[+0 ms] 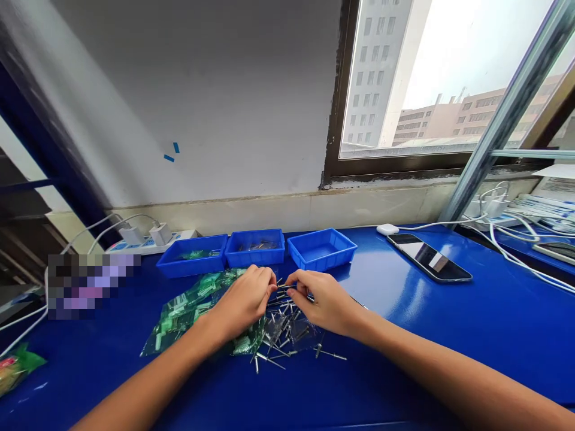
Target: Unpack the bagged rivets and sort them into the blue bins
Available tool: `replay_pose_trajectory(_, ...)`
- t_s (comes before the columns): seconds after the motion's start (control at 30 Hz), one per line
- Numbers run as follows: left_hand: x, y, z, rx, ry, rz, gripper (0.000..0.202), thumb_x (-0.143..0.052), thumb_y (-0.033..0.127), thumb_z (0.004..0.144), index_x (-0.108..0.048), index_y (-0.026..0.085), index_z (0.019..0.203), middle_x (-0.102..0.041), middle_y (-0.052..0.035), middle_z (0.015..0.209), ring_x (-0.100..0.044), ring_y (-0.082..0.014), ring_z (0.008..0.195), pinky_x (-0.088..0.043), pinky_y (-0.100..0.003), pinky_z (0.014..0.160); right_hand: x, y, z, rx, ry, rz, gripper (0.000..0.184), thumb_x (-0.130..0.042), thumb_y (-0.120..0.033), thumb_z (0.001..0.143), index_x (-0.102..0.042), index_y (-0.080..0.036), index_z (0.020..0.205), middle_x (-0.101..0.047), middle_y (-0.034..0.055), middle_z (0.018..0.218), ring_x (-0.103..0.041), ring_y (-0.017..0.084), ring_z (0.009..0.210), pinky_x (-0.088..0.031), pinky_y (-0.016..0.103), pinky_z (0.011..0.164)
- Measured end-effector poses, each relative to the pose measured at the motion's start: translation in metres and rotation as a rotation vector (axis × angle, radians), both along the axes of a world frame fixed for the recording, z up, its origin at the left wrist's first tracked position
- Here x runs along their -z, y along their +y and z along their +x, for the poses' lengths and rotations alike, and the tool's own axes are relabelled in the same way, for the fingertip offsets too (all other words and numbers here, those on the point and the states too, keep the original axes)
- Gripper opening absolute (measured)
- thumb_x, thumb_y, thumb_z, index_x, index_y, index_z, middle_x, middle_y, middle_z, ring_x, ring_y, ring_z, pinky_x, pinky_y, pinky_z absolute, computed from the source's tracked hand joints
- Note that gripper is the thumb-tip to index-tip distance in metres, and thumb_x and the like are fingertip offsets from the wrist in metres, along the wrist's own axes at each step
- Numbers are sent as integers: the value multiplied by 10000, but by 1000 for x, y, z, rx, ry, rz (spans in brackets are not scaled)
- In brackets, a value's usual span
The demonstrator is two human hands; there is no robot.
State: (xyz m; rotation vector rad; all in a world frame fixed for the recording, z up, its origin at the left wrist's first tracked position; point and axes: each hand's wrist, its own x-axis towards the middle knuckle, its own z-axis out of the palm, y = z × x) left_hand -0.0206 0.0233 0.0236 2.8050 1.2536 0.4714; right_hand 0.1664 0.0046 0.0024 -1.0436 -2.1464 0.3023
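My left hand [253,293] is closed in a pinch, its thumb and index finger at one end of a thin metal pop rivet [282,286]. From the other side, my right hand [327,299] pinches near the rivet's other end; the fingers partly hide it. Below both hands lies a loose heap of silver pop rivets [285,335], some on or under a clear plastic bag [305,332]. Clear bags with green and white plastic pieces [179,308] spread out under and left of my left hand.
Behind the hands stand a left blue tray [168,263] with a green packet, a middle blue tray [256,258] with small bagged parts, and a right blue tray [321,260]. A phone [429,257] lies to the right. A power strip [153,242] with cables sits along the wall.
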Motion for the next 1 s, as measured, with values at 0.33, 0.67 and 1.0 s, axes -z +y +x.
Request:
replay_pose_trajectory(0.33, 0, -6, 6, 122, -211, 28, 129, -358, 106, 894, -455, 185, 862, -531, -27, 835, -456, -170, 799, -393, -294, 684, 0, 0, -2, 10, 62, 59, 79, -483, -195, 809, -559, -180, 794, -523, -15, 618, -479, 115, 592, -353, 244, 561)
replay_pose_trajectory(0.67, -3, -9, 6, 96, -258, 59, 29, -458, 186, 868, -486, 185, 863, -558, -21, 832, -494, -165, 790, -404, -295, 679, 1, 2, 0, 84, 81, 81, 209, -396, -243, 882, -549, -176, 756, -586, 31, 661, -509, 131, 592, -356, 270, 565)
replay_pose_trajectory(1.0, -3, -7, 7, 36, -297, 37, 154, -402, 237, 888, -516, 185, 799, -564, -7, 754, -464, -156, 730, -371, -301, 672, 3, 0, 0, 53, 110, 56, 108, -473, -235, 826, -532, -165, 882, -507, -18, 610, -477, 114, 564, -367, 255, 560)
